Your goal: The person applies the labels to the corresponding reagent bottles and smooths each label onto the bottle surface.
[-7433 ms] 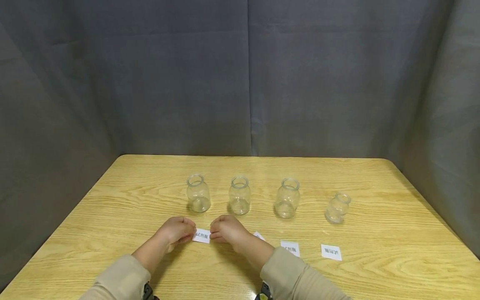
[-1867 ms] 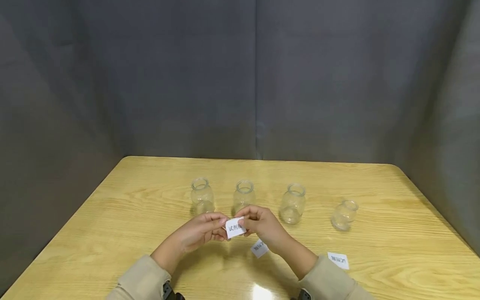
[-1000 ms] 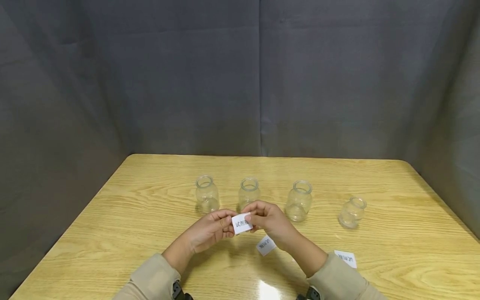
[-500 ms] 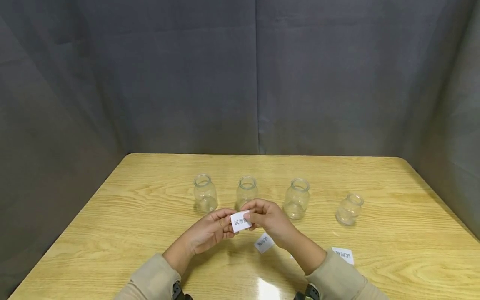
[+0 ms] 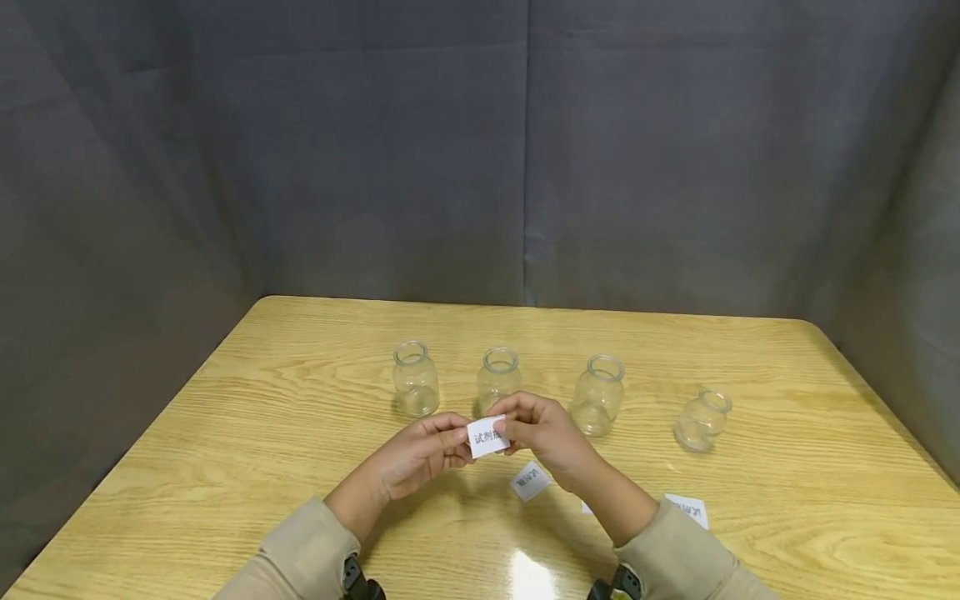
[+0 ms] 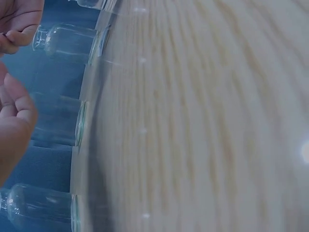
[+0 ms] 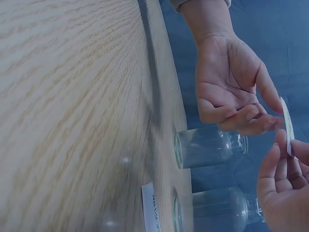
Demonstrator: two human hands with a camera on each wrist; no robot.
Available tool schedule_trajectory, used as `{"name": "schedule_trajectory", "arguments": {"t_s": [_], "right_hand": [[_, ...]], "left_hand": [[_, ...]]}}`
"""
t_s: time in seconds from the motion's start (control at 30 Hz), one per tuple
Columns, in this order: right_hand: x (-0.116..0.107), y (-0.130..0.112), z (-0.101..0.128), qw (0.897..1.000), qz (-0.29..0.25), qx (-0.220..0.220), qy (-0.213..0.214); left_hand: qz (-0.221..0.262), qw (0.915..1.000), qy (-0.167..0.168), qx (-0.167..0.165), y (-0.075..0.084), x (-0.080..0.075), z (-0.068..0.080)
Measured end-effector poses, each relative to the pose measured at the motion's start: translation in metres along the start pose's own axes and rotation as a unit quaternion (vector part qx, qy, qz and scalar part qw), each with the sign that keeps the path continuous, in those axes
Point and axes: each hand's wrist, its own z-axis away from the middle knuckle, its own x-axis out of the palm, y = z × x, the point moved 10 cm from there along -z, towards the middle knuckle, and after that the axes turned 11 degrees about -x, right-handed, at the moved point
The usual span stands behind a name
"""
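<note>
A small white paper label (image 5: 486,437) with printed characters is held up over the table, its face toward the head camera. My left hand (image 5: 412,460) holds its left edge between thumb and fingers. From the right, my right hand (image 5: 546,437) pinches it, thumb on the printed face. In the right wrist view the label (image 7: 288,125) shows edge-on between both hands. Just behind the hands stands a glass jar (image 5: 498,385), partly covered by the right fingers. Another jar (image 5: 416,383) is to its left and a third jar (image 5: 597,398) to its right.
A smaller glass jar (image 5: 702,422) stands at the far right of the row. On the wooden table (image 5: 225,467) lie a tilted label (image 5: 530,481), a label (image 5: 586,507) mostly hidden by the right forearm, and another label (image 5: 687,510) near the right sleeve. Grey curtains (image 5: 375,167) enclose the table.
Several seconds ago the label lay flat on the table between my hands; both hands have since raised it and moved rightward. Over the last second the grip stays the same.
</note>
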Motion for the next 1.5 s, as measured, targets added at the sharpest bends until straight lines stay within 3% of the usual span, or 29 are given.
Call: {"name": "schedule_trajectory", "arguments": {"t_s": [0.2,1.2,1.5], "right_hand": [[-0.001,-0.004,0.002,1.000,0.009,-0.003,0.002],[-0.005,0.008,0.007,1.000,0.023,0.006,0.012],[-0.008,0.012,0.007,0.999,0.041,0.016,0.021]], "left_hand": [[0.004,0.9995,0.032,0.005,0.002,-0.005,0.000],[-0.024,0.9961,0.080,-0.030,-0.001,-0.006,-0.003],[-0.048,0.9885,0.138,-0.037,0.000,-0.019,0.000]]}}
